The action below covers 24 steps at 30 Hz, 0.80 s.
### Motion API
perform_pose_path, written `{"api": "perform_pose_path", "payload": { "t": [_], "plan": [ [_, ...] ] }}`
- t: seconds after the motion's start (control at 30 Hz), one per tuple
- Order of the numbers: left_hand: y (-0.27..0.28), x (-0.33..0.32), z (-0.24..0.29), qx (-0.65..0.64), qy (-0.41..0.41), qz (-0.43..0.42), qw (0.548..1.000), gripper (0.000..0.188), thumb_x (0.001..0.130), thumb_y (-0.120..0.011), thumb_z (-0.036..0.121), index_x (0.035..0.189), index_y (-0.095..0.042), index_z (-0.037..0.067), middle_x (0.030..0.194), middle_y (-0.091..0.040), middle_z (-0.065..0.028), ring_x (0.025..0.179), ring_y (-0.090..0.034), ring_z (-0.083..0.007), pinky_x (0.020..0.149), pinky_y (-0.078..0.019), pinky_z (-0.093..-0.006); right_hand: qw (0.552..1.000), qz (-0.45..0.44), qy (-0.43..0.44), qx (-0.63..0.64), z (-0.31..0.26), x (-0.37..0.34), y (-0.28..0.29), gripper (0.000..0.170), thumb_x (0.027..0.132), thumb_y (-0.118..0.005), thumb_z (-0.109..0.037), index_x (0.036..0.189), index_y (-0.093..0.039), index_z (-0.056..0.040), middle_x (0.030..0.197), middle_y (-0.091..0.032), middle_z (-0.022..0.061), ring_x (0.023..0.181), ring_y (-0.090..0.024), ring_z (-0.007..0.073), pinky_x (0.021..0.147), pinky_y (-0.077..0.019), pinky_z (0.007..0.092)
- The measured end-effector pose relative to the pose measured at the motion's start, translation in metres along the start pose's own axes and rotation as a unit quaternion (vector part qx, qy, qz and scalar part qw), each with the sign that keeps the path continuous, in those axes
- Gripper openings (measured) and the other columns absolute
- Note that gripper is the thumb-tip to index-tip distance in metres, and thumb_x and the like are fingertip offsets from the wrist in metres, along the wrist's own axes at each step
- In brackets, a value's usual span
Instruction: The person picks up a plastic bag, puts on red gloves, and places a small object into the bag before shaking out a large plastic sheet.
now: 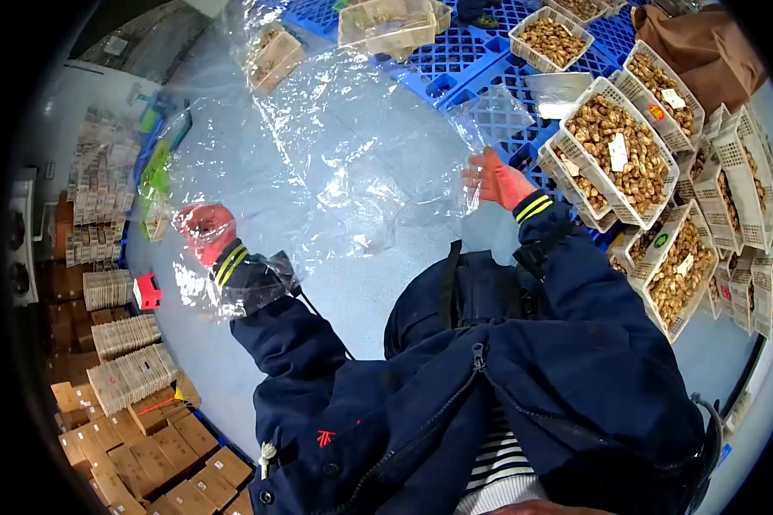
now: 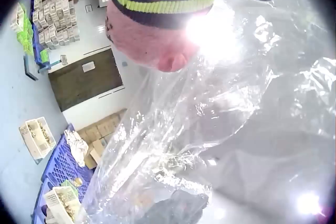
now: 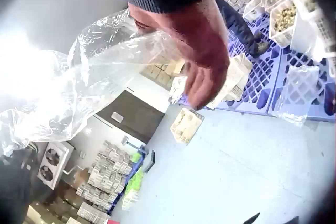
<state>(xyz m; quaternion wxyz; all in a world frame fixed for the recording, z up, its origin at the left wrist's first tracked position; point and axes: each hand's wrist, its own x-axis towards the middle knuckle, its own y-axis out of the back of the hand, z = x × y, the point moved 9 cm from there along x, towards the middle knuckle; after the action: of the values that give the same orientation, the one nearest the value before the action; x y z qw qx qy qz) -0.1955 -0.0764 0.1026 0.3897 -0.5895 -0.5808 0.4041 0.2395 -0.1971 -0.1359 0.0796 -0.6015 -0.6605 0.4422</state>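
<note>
A large, crinkled clear plastic bag (image 1: pixel 335 172) is spread in the air between both hands. My left hand (image 1: pixel 206 233) grips it at the left, with film lying over the fingers and cuff; the left wrist view shows the bag (image 2: pixel 173 145) hanging from that curled hand (image 2: pixel 152 45). At the other side my right hand (image 1: pixel 496 178) holds the bag's edge. From the right wrist, the film (image 3: pixel 115 56) runs to the thumb side of that hand (image 3: pixel 199 45), whose fingers point down.
White crates (image 1: pixel 618 154) of brown lumpy produce are stacked at the right. Blue pallets (image 1: pixel 464 64) lie at the back, with another crate (image 1: pixel 386 26). Cardboard boxes (image 1: pixel 155 459) and stacked pale crates (image 1: pixel 103 189) line the left. A small crate (image 1: pixel 275 58) stands on the floor beyond the film.
</note>
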Motion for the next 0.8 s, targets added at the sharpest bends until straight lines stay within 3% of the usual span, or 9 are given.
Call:
{"api": "perform_pose_path", "payload": {
  "t": [0.03, 0.07, 0.23, 0.43, 0.6, 0.67, 0.73, 0.77, 0.8],
  "plan": [
    [0.001, 0.000, 0.015, 0.074, -0.048, 0.020, 0.996, 0.014, 0.078, -0.049, 0.017, 0.073, -0.058, 0.007, 0.066, -0.058, -0.0004, 0.048, -0.053, -0.0088, 0.045, -0.0449, -0.0240, 0.999, -0.029, -0.009, 0.024, -0.003, -0.006, -0.015, 0.064, 0.084, -0.050, -0.049, 0.124, -0.038, -0.0002, 0.114, -0.052, 0.0154, 0.096, -0.055, 0.0239, 0.083, -0.0446, 0.0353],
    [-0.001, -0.002, 0.008, 0.042, 0.010, -0.007, 0.999, 0.013, 0.078, -0.049, 0.015, 0.073, -0.058, 0.008, 0.067, -0.058, -0.0010, 0.050, -0.054, -0.0101, 0.047, -0.0456, -0.0253, 1.000, -0.017, 0.023, 0.011, -0.012, -0.005, -0.021, 0.055, 0.085, -0.053, -0.041, 0.120, -0.044, -0.0004, 0.108, -0.056, 0.0140, 0.093, -0.057, 0.0226, 0.081, -0.0460, 0.0335],
    [-0.001, -0.007, 0.022, 0.063, -0.023, -0.062, 0.996, 0.008, 0.077, -0.051, 0.009, 0.072, -0.057, 0.008, 0.065, -0.057, -0.0007, 0.051, -0.054, -0.0113, 0.050, -0.0468, -0.0280, 0.986, 0.027, 0.156, -0.046, -0.062, -0.020, -0.026, 0.034, 0.085, -0.057, -0.022, 0.110, -0.053, 0.0004, 0.094, -0.061, 0.0095, 0.085, -0.060, 0.0179, 0.079, -0.0473, 0.0290],
    [0.009, -0.004, 0.064, 0.069, -0.009, -0.139, 0.988, 0.005, 0.076, -0.052, 0.008, 0.079, -0.056, 0.007, 0.079, -0.058, -0.0023, 0.070, -0.057, -0.0106, 0.059, -0.0476, -0.0258, 0.974, 0.042, 0.217, -0.047, -0.081, -0.036, -0.025, 0.038, 0.082, -0.062, -0.018, 0.113, -0.051, 0.0007, 0.095, -0.061, 0.0091, 0.086, -0.060, 0.0174, 0.079, -0.0470, 0.0288],
    [0.026, -0.005, 0.091, 0.258, -0.099, -0.089, 0.957, 0.017, 0.082, -0.045, 0.020, 0.083, -0.055, 0.007, 0.079, -0.059, -0.0049, 0.068, -0.058, -0.0127, 0.059, -0.0477, -0.0289, 0.967, 0.061, 0.237, -0.071, -0.086, -0.038, -0.018, 0.038, 0.082, -0.061, -0.014, 0.116, -0.049, 0.0005, 0.098, -0.061, 0.0100, 0.088, -0.059, 0.0188, 0.078, -0.0467, 0.0280],
    [0.027, 0.010, 0.097, -0.037, 0.102, -0.153, 0.982, 0.021, 0.085, -0.040, 0.021, 0.086, -0.055, 0.007, 0.067, -0.056, -0.0020, 0.057, -0.055, -0.0105, 0.057, -0.0467, -0.0274, 0.966, 0.063, 0.242, -0.063, -0.088, -0.042, -0.019, 0.037, 0.083, -0.059, -0.011, 0.117, -0.048, 0.0014, 0.099, -0.060, 0.0111, 0.090, -0.059, 0.0201, 0.079, -0.0468, 0.0290],
    [0.046, 0.007, 0.119, 0.179, -0.063, -0.046, 0.981, 0.017, 0.083, -0.045, 0.019, 0.083, -0.057, 0.007, 0.070, -0.059, 0.0000, 0.067, -0.057, -0.0165, 0.064, -0.0461, -0.0357, 0.962, 0.059, 0.265, -0.025, -0.094, -0.046, -0.019, 0.037, 0.084, -0.056, -0.008, 0.117, -0.047, 0.0030, 0.102, -0.059, 0.0126, 0.090, -0.059, 0.0214, 0.081, -0.0467, 0.0303],
    [0.046, 0.008, 0.109, -0.091, 0.209, -0.156, 0.961, 0.019, 0.085, -0.042, 0.019, 0.087, -0.056, 0.006, 0.075, -0.059, 0.0001, 0.070, -0.057, -0.0151, 0.067, -0.0462, -0.0346, 0.961, 0.081, 0.262, -0.050, -0.095, -0.048, -0.018, 0.036, 0.084, -0.054, -0.007, 0.118, -0.046, 0.0044, 0.104, -0.058, 0.0137, 0.091, -0.058, 0.0220, 0.083, -0.0463, 0.0315],
    [0.086, 0.051, 0.222, 0.077, 0.093, -0.126, 0.985, 0.020, 0.085, -0.040, 0.018, 0.091, -0.054, 0.006, 0.078, -0.058, 0.0001, 0.071, -0.057, -0.0136, 0.071, -0.0458, -0.0334, 0.960, 0.078, 0.265, -0.052, -0.096, -0.049, -0.020, 0.036, 0.084, -0.054, -0.007, 0.118, -0.046, 0.0044, 0.104, -0.058, 0.0137, 0.091, -0.058, 0.0220, 0.083, -0.0463, 0.0315]
  ]
}}
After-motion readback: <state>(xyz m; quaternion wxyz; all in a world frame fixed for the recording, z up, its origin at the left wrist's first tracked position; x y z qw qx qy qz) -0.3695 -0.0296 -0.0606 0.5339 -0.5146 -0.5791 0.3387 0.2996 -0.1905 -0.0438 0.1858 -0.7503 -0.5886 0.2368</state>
